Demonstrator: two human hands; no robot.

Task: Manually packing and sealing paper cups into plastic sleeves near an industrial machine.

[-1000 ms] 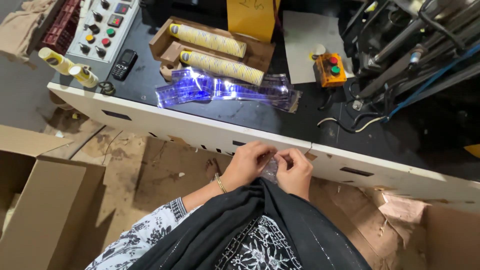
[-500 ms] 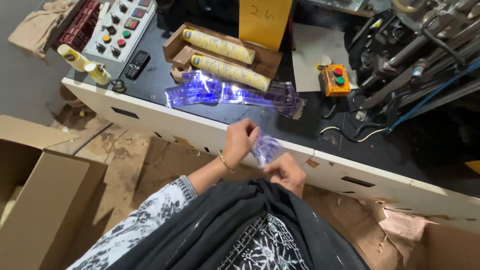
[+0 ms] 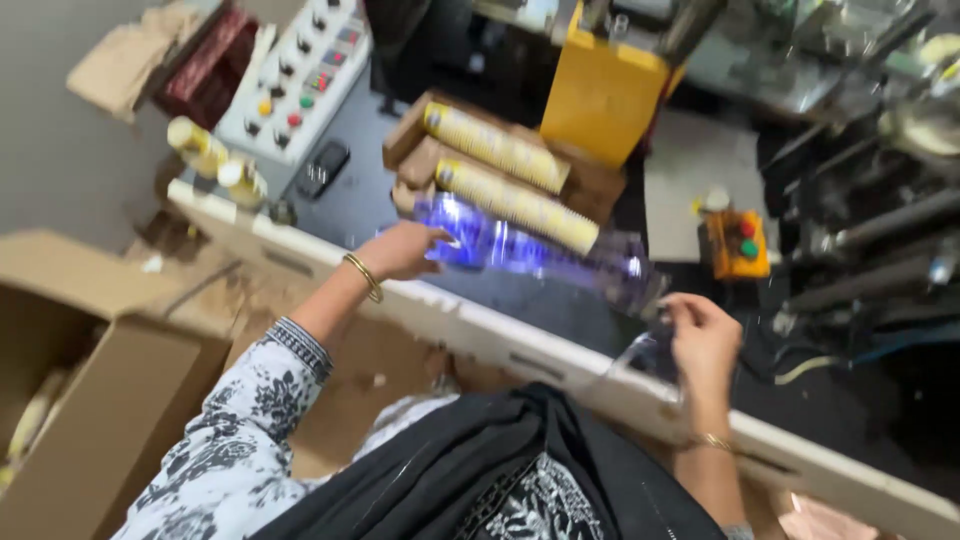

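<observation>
Left hand: my left hand [image 3: 400,250] reaches out over the white table edge [image 3: 520,345], fingers loosely curled with their tips touching the near end of the clear plastic sleeve pile [image 3: 530,255]; I cannot tell whether they have pinched it.

Right hand: my right hand [image 3: 705,340] is raised above the table edge, thumb and fingers pinched on a small clear plastic bag [image 3: 645,350] that hangs below them.

Sleeve pile: shiny clear film with a blue-violet glare, lying along the dark tabletop just behind the white edge, between my two hands.

Cup stacks: two long cream-yellow stacks of cups [image 3: 510,175] lie side by side, tilted, in a shallow brown cardboard tray [image 3: 410,135] right behind the film.

Yellow block: a plain yellow box-shaped part [image 3: 600,95] stands behind the tray.

Control panel: a pale panel [image 3: 295,80] with rows of coloured round buttons, far left; a dark phone-shaped thing [image 3: 322,168] lies beside it.

Button box: a small orange box [image 3: 738,245] with a red and a green button, right of the film.

Carton: an open brown carton [image 3: 90,400] on the floor at my left.
</observation>
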